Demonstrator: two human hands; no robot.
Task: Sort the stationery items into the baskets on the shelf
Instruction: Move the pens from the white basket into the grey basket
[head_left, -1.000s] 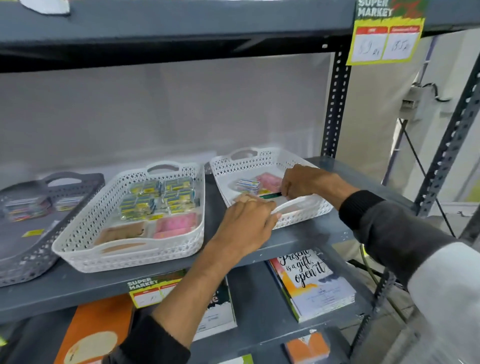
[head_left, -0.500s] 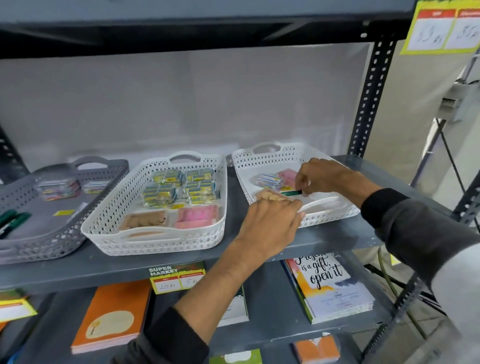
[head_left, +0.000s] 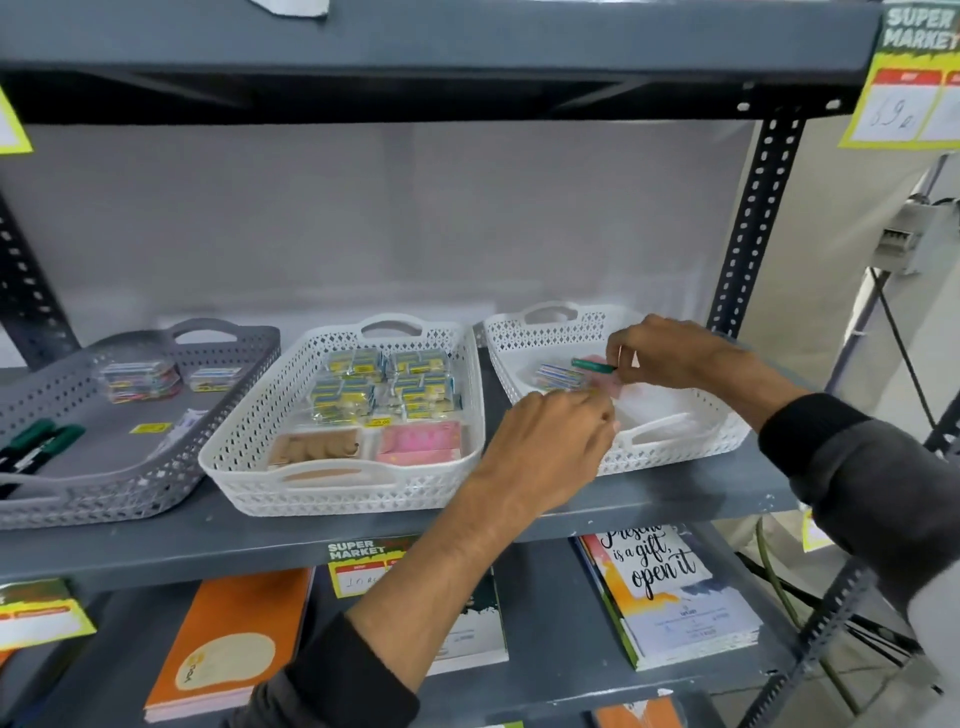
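Since the previous frame my right hand (head_left: 670, 353) has lifted the green marker (head_left: 594, 365) clear of the basket floor; I pinch it by its right end, level, over the right white basket (head_left: 691, 447), right of centre. My left hand (head_left: 558, 441) is curled at that basket's near rim; what it holds, I cannot tell. Inside: one striped packet (head_left: 558, 375), one pink item (head_left: 613, 387) half hidden. Baskets: three. Middle white basket (head_left: 343, 483): yellow-blue packets, count unclear, one tan pack, one pink pack. Grey basket (head_left: 104, 499), lower left, cut off: two green markers (head_left: 44, 441), two clear boxes. Lower shelf (head_left: 550, 670): four booklets, partly hidden.
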